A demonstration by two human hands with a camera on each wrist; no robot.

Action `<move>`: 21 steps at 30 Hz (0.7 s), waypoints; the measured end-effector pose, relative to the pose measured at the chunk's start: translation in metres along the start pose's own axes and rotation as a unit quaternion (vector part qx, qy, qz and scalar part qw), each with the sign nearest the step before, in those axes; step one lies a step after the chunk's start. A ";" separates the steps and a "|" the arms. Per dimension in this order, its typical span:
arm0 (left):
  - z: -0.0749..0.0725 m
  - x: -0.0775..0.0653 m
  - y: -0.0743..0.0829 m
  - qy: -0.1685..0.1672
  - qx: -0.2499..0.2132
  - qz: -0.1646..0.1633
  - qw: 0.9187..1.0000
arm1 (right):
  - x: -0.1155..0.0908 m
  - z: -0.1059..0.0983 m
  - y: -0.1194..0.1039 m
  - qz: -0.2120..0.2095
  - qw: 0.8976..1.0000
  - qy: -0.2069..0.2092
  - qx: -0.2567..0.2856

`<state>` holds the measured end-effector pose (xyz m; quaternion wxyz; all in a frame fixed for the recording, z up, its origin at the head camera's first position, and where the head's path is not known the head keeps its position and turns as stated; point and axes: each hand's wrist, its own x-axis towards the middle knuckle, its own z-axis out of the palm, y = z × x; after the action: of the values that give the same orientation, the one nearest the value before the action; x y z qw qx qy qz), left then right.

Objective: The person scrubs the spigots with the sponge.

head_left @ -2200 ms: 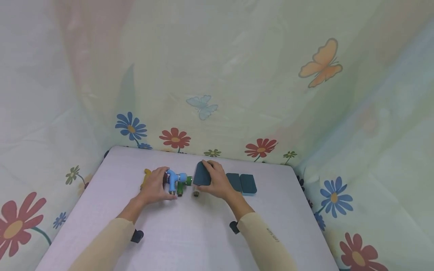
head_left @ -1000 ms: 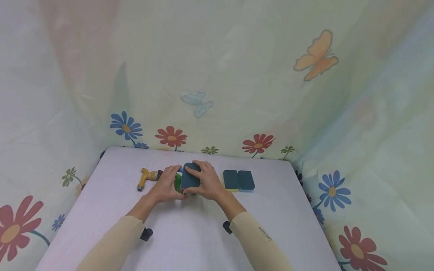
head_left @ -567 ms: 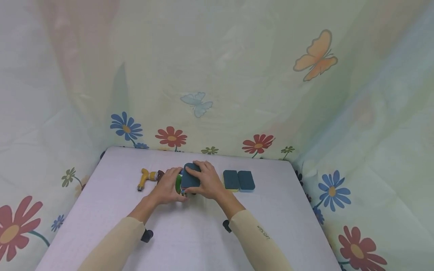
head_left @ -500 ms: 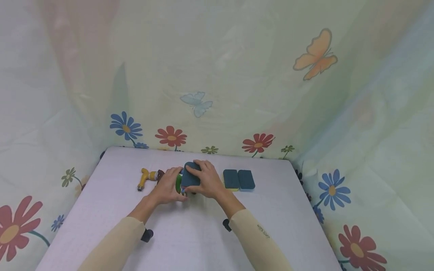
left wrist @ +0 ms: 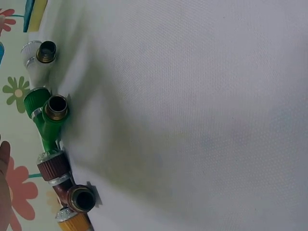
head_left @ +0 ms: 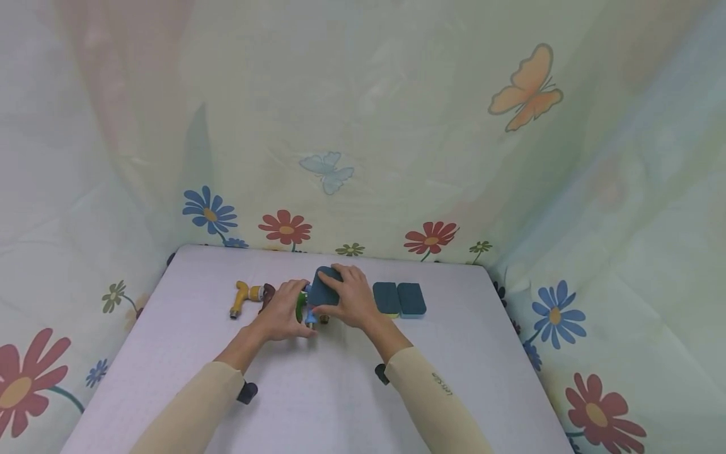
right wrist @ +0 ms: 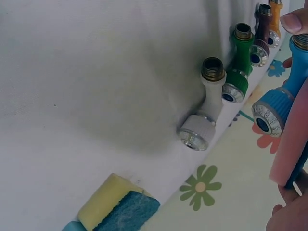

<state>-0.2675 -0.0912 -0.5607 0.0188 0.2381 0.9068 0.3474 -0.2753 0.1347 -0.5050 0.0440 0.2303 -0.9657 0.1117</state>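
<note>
In the head view my left hand [head_left: 280, 315] holds a blue elbow-shaped pipe fitting [head_left: 311, 317] between thumb and fingers. My right hand [head_left: 354, 296] grips a sponge [head_left: 323, 290] by its edges, dark scouring face towards me. The right wrist view shows the sponge's pink side [right wrist: 291, 139] right against or just beside the blue fitting, whose ribbed collar and threaded brass end stand out; whether they touch I cannot tell. Both are held above the table. Below, similar white [right wrist: 209, 103], green [right wrist: 238, 72], brown [head_left: 268, 291] and yellow [head_left: 241, 296] fittings stand in a row.
Two more sponges with dark tops lie side by side to the right, one yellow [head_left: 386, 297] and one light blue [head_left: 411, 299] underneath. A white table [head_left: 317, 403] spreads towards me. A flower-printed curtain [head_left: 368, 126] hangs behind its far edge.
Over two seconds, my left hand has moved right with the blue fitting and my right hand left with the sponge, until they met. Lately the sponge has shifted slightly up and right, uncovering the fitting.
</note>
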 end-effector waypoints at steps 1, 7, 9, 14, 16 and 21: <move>0.000 0.000 0.000 -0.001 -0.001 0.001 1.000 | 0.000 0.000 0.001 0.004 1.000 0.001 0.000; 0.001 0.000 0.001 0.002 0.009 0.013 1.000 | 0.000 -0.001 0.006 0.019 1.000 0.006 0.007; 0.001 0.000 0.001 0.005 0.016 0.016 1.000 | 0.000 -0.002 0.008 0.024 1.000 0.009 0.004; 0.002 0.000 0.000 0.013 0.019 0.016 1.000 | -0.002 -0.003 0.011 0.045 0.998 0.040 0.003; 0.002 -0.001 -0.001 0.020 0.020 0.009 1.000 | -0.004 -0.002 0.011 0.040 0.997 0.058 0.015; -0.001 -0.001 -0.002 0.043 0.026 -0.005 0.999 | -0.009 0.004 0.005 -0.025 0.997 0.061 0.044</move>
<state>-0.2680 -0.0934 -0.5617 -0.0247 0.2190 0.9165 0.3338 -0.2693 0.1421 -0.5114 0.0957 0.2492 -0.9491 0.1672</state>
